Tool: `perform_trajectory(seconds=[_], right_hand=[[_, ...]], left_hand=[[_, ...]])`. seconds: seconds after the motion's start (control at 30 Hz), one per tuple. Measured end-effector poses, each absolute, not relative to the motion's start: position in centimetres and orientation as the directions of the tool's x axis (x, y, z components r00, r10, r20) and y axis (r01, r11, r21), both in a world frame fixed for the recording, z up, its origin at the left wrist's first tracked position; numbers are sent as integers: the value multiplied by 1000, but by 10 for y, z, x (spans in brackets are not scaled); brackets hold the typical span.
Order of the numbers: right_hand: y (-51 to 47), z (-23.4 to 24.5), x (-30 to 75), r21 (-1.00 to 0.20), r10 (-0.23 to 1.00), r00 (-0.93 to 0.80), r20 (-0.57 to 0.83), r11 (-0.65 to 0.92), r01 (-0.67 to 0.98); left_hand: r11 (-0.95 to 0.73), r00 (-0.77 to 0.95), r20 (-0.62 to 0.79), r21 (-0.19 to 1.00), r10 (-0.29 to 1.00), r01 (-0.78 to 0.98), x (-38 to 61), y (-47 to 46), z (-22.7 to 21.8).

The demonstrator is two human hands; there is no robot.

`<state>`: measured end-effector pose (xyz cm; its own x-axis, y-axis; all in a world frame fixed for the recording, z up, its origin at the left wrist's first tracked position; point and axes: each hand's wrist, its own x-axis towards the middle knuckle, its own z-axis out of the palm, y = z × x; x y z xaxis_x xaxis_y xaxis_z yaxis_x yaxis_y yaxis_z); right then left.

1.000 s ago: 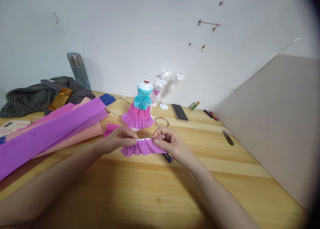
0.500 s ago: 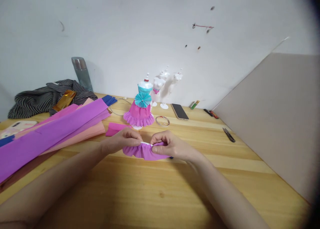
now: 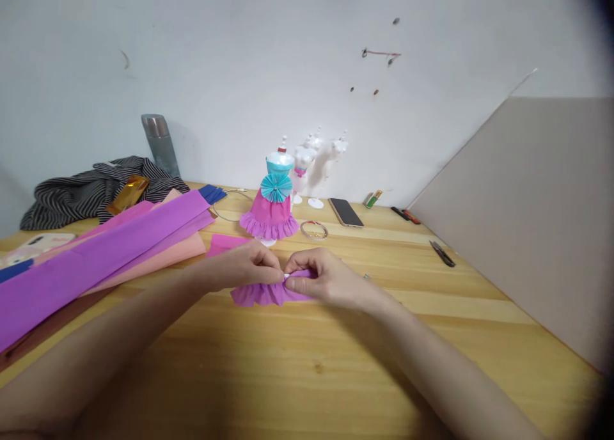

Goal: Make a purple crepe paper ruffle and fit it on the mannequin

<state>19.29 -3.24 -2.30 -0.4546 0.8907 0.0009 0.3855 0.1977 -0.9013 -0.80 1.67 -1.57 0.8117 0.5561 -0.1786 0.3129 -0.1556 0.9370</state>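
A gathered purple crepe paper strip [image 3: 261,294] with a whitish upper edge is pinched between my two hands above the wooden table. My left hand [image 3: 254,265] is closed on its top edge. Close beside it, my right hand [image 3: 319,277] grips the same edge with thumb and forefinger, covering part of the strip. Just beyond my hands stands a small dress form [image 3: 279,158] wearing a turquoise top with a fan-shaped bow [image 3: 277,188] and a pink skirt [image 3: 270,211] with a purple ruffle. A pink paper piece [image 3: 225,243] lies behind my left hand.
Paper sheets [image 3: 119,245] in several colours, a striped cloth [image 3: 71,194] and a bottle [image 3: 160,146] occupy the left. White dress forms [image 3: 303,155], a bracelet [image 3: 314,229] and a phone [image 3: 346,212] are behind my hands. A dark-handled cutter [image 3: 442,254] lies at right.
My left hand has moved right along the strip's edge, so my fingertips now nearly meet. The white edge between them is mostly covered. The camera view has shifted slightly.
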Motion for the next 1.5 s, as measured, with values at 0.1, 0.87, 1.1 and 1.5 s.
perform_trajectory(seconds=[0.1,0.87,1.1,1.5], right_hand=[[-33,-18,192,-940,913,-408,-8,133,315],[-68,3,182,-669,872,-181,454,468,577],[-72,1,178,-603,853,-202,480,489,630],[-76,1,174,-649,846,-218,486,517,558]], left_hand=[[-187,808,-114,945,578,267,-8,17,-13],[-573,755,107,722,647,389,-15,-3,15],[-648,750,215,679,625,345,-12,-12,16],[-660,743,247,677,622,327,-10,-15,17]])
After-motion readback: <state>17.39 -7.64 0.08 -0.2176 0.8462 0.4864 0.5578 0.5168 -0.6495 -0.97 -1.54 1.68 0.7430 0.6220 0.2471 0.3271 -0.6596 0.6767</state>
